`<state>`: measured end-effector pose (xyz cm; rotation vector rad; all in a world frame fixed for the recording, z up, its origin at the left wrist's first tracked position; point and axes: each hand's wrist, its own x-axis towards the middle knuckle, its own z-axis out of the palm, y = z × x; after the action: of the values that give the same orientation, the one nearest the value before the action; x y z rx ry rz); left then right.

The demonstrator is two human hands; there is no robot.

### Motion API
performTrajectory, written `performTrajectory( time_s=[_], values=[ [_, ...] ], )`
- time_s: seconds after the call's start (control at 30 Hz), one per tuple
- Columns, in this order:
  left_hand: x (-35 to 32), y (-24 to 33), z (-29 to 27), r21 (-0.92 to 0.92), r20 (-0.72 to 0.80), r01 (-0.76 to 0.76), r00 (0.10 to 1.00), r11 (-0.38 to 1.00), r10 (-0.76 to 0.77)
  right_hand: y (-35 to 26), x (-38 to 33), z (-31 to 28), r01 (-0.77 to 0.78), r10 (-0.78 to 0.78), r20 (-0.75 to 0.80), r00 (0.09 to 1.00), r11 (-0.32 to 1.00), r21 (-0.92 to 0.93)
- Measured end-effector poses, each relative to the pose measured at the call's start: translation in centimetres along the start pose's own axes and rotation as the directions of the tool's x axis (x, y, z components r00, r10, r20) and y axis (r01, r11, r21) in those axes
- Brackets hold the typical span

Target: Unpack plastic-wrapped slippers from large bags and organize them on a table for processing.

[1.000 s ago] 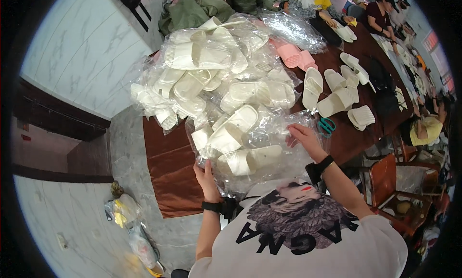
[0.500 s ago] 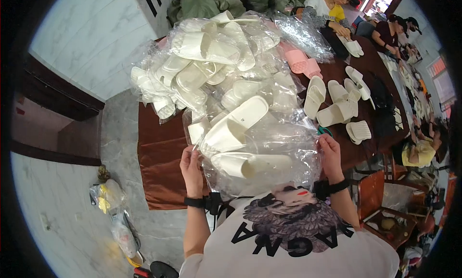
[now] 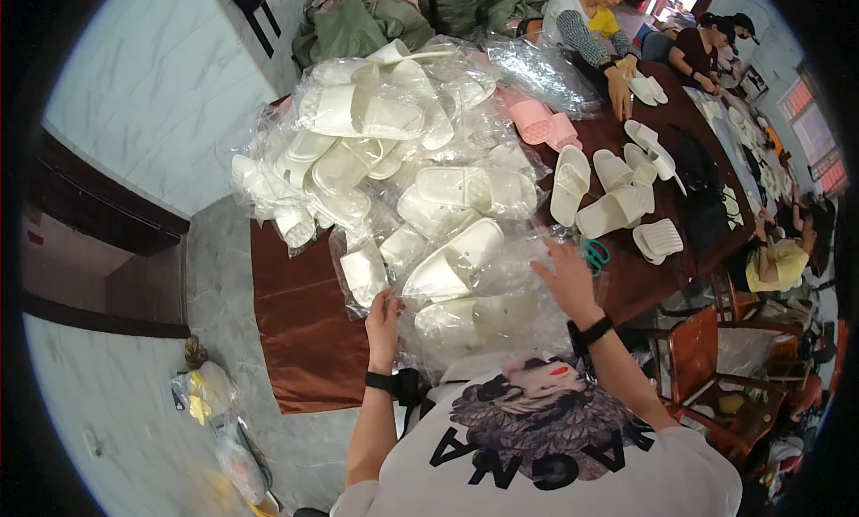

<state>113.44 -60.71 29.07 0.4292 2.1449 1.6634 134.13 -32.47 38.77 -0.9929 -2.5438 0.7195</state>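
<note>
A large clear plastic bag (image 3: 465, 289) holding white slippers (image 3: 452, 262) lies at the near edge of the surface (image 3: 295, 329), which is draped in brown satin cloth, right in front of the person. The left hand (image 3: 383, 309) is closed on the bag's near left edge, fingers pinched into the film, which seems to anchor that side. The right hand (image 3: 562, 280) lies with fingers spread flat on the right part of the bag, pressing rather than gripping, probably to steady the slippery film and the bulk inside; it has hold of nothing. Both wrists wear dark bands. Behind the bag, toward the far left, a heap of more bagged white slippers (image 3: 376, 141) is piled high, likely stacked there to stay within reach. A bagged pink pair (image 3: 537, 123) lies farther off, beside the heap. To the right, loose white slippers (image 3: 608, 195) are spread out singly on the bare surface, apart from the bags, and teal-handled scissors (image 3: 595, 253) rest just beside the right hand. At the far end other people (image 3: 591, 25) sit at the same surface handling slippers. On the floor at the near left lies a small crumpled bag (image 3: 201, 392).
</note>
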Motion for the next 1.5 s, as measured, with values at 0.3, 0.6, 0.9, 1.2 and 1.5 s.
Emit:
performTrajectory(
  time_s=[0.3,0.6,0.9,1.2,1.5],
  values=[
    [-0.4,2.5,-0.6,0.018,0.051,-0.005,0.999,1.000,0.004,-4.1,0.9,-1.2,-0.015,-0.046,0.173,0.984,0.941,0.338],
    [-0.6,3.0,-0.1,-0.617,0.204,0.257,0.965,0.744,-0.164,-0.8,2.3,-3.2,-0.459,-0.071,0.649,0.758,0.649,0.607],
    [-0.3,1.9,0.6,-0.637,0.292,0.240,0.955,0.732,-0.059,1.6,2.9,3.6,0.220,-0.255,0.145,0.956,0.950,0.220],
    [-0.6,2.2,1.3,-0.585,0.087,0.243,0.967,0.774,-0.238,-1.6,-1.9,-0.9,0.107,-0.300,0.572,0.763,0.932,0.346],
    [-1.2,2.0,1.3,-0.576,0.125,0.187,0.982,0.796,-0.140,-0.9,-4.1,0.1,-0.124,-0.065,0.693,0.718,0.968,0.219]
  ],
)
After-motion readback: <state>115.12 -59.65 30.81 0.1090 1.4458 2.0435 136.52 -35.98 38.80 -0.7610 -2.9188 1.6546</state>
